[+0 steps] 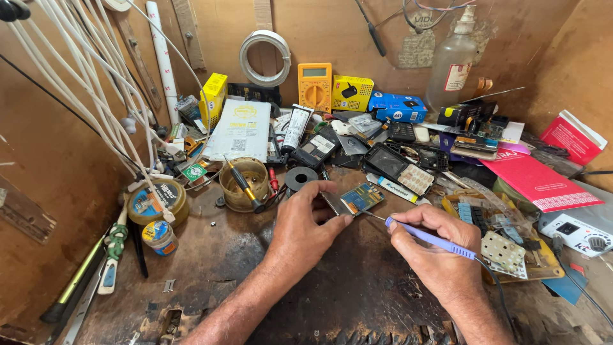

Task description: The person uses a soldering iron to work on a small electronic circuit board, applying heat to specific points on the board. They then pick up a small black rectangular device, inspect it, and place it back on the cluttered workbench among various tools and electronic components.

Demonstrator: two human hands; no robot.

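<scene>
My left hand (pixel 305 225) pinches a small phone circuit board (pixel 355 199) by its left edge, holding it tilted just above the dark wooden bench. My right hand (pixel 440 252) grips a purple-handled soldering iron (pixel 429 238) like a pen. Its thin metal tip (pixel 375 216) touches the board's lower right edge. The iron's dark cable runs back under my right wrist.
An orange multimeter (pixel 314 85) stands against the back wall. A round tin (pixel 245 184) holds a tool, with a solder spool (pixel 301 177) beside it. Phone parts and keypads (pixel 415 179) crowd the right. A white soldering station (pixel 575 231) sits far right; white cables (pixel 83 83) hang left.
</scene>
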